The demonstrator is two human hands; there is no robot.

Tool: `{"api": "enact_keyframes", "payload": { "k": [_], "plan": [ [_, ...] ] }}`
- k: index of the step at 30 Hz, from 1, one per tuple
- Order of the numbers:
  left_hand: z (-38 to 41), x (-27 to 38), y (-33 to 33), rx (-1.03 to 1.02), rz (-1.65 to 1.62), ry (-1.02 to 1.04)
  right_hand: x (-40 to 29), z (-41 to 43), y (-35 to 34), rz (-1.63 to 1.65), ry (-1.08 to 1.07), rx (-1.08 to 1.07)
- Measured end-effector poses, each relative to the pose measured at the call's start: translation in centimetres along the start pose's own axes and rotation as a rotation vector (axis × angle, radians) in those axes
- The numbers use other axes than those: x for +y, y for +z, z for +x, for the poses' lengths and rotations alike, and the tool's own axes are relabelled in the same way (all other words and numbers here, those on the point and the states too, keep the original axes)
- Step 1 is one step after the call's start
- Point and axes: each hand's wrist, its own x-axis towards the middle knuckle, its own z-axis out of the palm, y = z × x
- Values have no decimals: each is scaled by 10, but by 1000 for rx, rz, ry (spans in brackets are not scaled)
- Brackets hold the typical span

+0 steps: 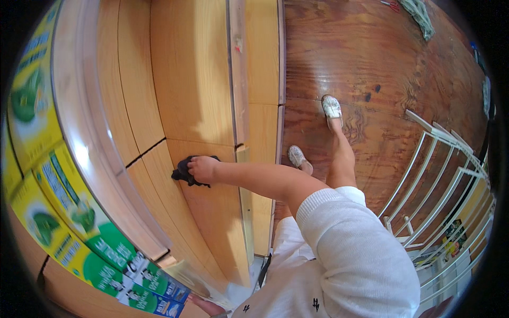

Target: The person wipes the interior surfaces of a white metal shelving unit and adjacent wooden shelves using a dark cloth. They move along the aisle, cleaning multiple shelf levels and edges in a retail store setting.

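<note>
My right hand (203, 169) is closed over a crumpled black cloth (183, 170). It presses the cloth against a light wooden shelf board (214, 198), close to the seam between two boards. The right arm reaches across the shelf's front edge. At the bottom of the view, part of my left hand (204, 307) shows beside the end of a row of cartons. Its fingertips are near a blue carton (171, 300), and whether they touch it or grip anything cannot be made out.
Yellow and green cartons (67, 198) bearing writing line the upper shelf, behind a clear edge strip (83, 155). A white metal rack (429, 179) stands at right on the brown wooden floor (358, 59). Red-handled scissors (393, 5) and a greenish bundle (417, 18) lie at the far end.
</note>
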Motion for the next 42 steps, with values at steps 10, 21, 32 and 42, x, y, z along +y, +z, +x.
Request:
{"api": "enact_keyframes", "payload": {
  "k": [10,21,32,42],
  "plan": [
    [9,-43,-104,221,540,145,308,-32,-237,-233,757,322],
    [5,-60,-102,489,699,77,270,-47,-206,-228,482,210],
    [-8,-74,-152,782,852,34,241,-23,-181,732,564,934],
    [-27,-54,-110,612,814,156,174,170,-250,988,431,1610]
  ]
}}
